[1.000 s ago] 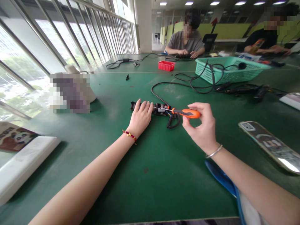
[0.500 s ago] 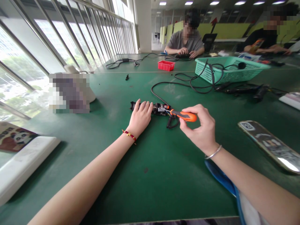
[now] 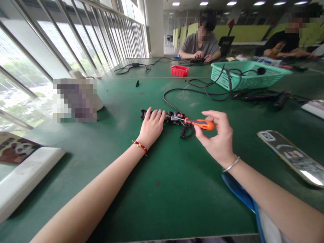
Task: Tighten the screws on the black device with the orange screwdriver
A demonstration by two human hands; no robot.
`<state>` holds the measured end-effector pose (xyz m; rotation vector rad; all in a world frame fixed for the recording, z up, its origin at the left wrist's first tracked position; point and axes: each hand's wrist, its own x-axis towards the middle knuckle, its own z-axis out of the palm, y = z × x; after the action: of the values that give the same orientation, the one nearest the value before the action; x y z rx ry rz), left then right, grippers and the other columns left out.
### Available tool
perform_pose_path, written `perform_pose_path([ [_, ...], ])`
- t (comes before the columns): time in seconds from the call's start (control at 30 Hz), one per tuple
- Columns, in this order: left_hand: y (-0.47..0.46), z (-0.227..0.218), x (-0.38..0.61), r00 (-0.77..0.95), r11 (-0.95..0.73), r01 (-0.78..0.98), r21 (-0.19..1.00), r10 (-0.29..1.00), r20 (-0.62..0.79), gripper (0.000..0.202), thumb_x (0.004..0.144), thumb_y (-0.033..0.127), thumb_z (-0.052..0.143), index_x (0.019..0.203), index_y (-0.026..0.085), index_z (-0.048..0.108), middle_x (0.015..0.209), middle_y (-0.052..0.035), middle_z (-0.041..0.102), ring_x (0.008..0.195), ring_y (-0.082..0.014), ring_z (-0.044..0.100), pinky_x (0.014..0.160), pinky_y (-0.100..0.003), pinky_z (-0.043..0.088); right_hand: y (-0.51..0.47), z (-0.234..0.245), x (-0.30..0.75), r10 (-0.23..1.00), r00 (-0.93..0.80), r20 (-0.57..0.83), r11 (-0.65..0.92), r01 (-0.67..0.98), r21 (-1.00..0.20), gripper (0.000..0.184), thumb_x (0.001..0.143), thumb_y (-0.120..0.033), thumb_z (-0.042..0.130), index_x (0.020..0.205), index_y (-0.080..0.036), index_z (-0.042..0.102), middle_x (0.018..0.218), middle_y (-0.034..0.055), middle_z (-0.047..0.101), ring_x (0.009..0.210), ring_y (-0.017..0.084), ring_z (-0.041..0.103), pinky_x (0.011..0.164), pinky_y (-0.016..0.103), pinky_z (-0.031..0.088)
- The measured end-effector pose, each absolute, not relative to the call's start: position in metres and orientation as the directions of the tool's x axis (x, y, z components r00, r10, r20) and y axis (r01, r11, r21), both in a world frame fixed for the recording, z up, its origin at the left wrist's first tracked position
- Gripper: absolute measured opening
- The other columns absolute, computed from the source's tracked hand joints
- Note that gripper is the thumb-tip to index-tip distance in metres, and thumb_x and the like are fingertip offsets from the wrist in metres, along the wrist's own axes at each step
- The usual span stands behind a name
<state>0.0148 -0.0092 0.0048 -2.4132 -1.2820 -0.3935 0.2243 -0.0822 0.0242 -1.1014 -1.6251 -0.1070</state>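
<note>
My left hand [image 3: 152,126] lies over a black corded device [image 3: 169,118], fingers wrapped across its body and pressing it to the table. The device's right part is uncovered, with small inner parts and coloured wires showing; my fingers hide its middle. In my right hand [image 3: 219,135] is a screwdriver [image 3: 201,123] with an orange and grey handle. The thumb is at the handle's near side, and the index finger is raised a little off it. The screwdriver lies nearly level, its shaft pointing left with the tip at the exposed parts.
A black cord [image 3: 174,89] runs back from the device toward a green basket [image 3: 243,81] holding more cable. A red tray [image 3: 179,71] stands farther back. A phone [image 3: 291,157] lies at right, a white box [image 3: 30,175] at left. Two people sit across the table.
My right fingers have loosened and spread slightly around the screwdriver handle, which has shifted a little to the right. My left hand and the device stay in place.
</note>
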Motion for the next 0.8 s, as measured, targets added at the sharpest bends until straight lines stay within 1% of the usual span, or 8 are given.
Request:
perform_pose_path([
  [0.13, -0.009, 0.0046, 0.0148, 0.533, -0.499, 0.844, -0.196, 0.738, 0.414, 0.05, 0.088, 0.015, 0.036, 0.136, 0.008, 0.046, 0.134, -0.0161, 0.053, 0.125, -0.0287, 0.047, 0.116, -0.051, 0.023, -0.0835, 0.0277, 0.2236, 0.627, 0.079, 0.775, 0.483, 0.741, -0.466, 0.014, 0.079, -0.034, 0.062, 0.089, -0.025, 0.058, 0.059, -0.004, 0.053, 0.062, 0.016, 0.053, 0.075, 0.036, 0.048],
  [0.27, -0.0084, 0.0042, 0.0136, 0.513, -0.499, 0.853, -0.153, 0.748, 0.421, 0.05, 0.087, 0.017, 0.039, 0.136, 0.009, 0.045, 0.136, -0.0152, 0.052, 0.125, -0.0285, 0.046, 0.114, -0.049, 0.026, -0.0825, 0.0264, 0.2242, 0.62, 0.096, 0.779, 0.517, 0.696, -0.498, 0.032, 0.076, -0.028, 0.063, 0.107, -0.023, 0.054, 0.081, 0.0012, 0.06, 0.076, 0.019, 0.06, 0.076, 0.037, 0.05],
  [0.33, -0.0081, 0.0041, 0.0129, 0.508, -0.501, 0.855, -0.136, 0.751, 0.421, 0.05, 0.088, 0.017, 0.039, 0.136, 0.01, 0.045, 0.136, -0.0147, 0.052, 0.125, -0.0282, 0.045, 0.114, -0.049, 0.026, -0.0824, 0.0259, 0.2243, 0.603, 0.087, 0.793, 0.543, 0.684, -0.488, 0.033, 0.075, -0.026, 0.064, 0.107, -0.023, 0.054, 0.092, 0.0042, 0.061, 0.082, 0.02, 0.062, 0.076, 0.037, 0.05],
  [0.5, -0.0071, 0.0031, 0.0119, 0.506, -0.5, 0.856, -0.132, 0.753, 0.421, 0.049, 0.088, 0.017, 0.039, 0.136, 0.009, 0.045, 0.137, -0.0142, 0.051, 0.126, -0.0278, 0.045, 0.114, -0.047, 0.025, -0.0829, 0.0258, 0.2248, 0.654, 0.16, 0.739, 0.444, 0.71, -0.547, 0.018, 0.077, -0.035, 0.065, 0.091, -0.024, 0.06, 0.071, 0.0005, 0.059, 0.071, 0.018, 0.058, 0.069, 0.034, 0.049],
  [0.57, -0.0067, 0.0025, 0.0114, 0.503, -0.502, 0.856, -0.124, 0.754, 0.423, 0.049, 0.088, 0.017, 0.039, 0.137, 0.01, 0.044, 0.137, -0.0137, 0.051, 0.126, -0.0278, 0.045, 0.114, -0.047, 0.026, -0.0821, 0.0249, 0.2258, 0.661, 0.164, 0.732, 0.44, 0.706, -0.556, 0.02, 0.078, -0.035, 0.065, 0.094, -0.024, 0.06, 0.068, -0.0006, 0.056, 0.071, 0.018, 0.057, 0.07, 0.034, 0.049],
  [0.7, -0.0069, 0.0025, 0.0102, 0.49, -0.503, 0.86, -0.09, 0.761, 0.426, 0.049, 0.088, 0.018, 0.04, 0.137, 0.013, 0.044, 0.138, -0.0121, 0.05, 0.126, -0.0275, 0.044, 0.112, -0.046, 0.028, -0.08, 0.0233, 0.2275, 0.603, 0.107, 0.791, 0.546, 0.667, -0.507, 0.04, 0.076, -0.026, 0.065, 0.113, -0.022, 0.052, 0.093, 0.0047, 0.06, 0.084, 0.02, 0.059, 0.079, 0.038, 0.051],
  [0.73, -0.0071, 0.0028, 0.01, 0.486, -0.501, 0.861, -0.084, 0.764, 0.424, 0.049, 0.088, 0.018, 0.04, 0.137, 0.013, 0.044, 0.138, -0.0115, 0.05, 0.127, -0.0274, 0.043, 0.112, -0.046, 0.029, -0.08, 0.0234, 0.2274, 0.59, 0.092, 0.802, 0.565, 0.662, -0.492, 0.04, 0.075, -0.025, 0.065, 0.114, -0.022, 0.052, 0.098, 0.0063, 0.061, 0.087, 0.02, 0.06, 0.08, 0.038, 0.051],
  [0.8, -0.0073, 0.0033, 0.0098, 0.478, -0.498, 0.864, -0.069, 0.771, 0.421, 0.049, 0.087, 0.017, 0.041, 0.137, 0.013, 0.044, 0.138, -0.011, 0.05, 0.127, -0.0272, 0.043, 0.112, -0.045, 0.029, -0.081, 0.0242, 0.2267, 0.611, 0.068, 0.789, 0.559, 0.668, -0.491, 0.033, 0.076, -0.026, 0.065, 0.107, -0.022, 0.056, 0.092, 0.0053, 0.063, 0.083, 0.02, 0.061, 0.078, 0.038, 0.05],
])
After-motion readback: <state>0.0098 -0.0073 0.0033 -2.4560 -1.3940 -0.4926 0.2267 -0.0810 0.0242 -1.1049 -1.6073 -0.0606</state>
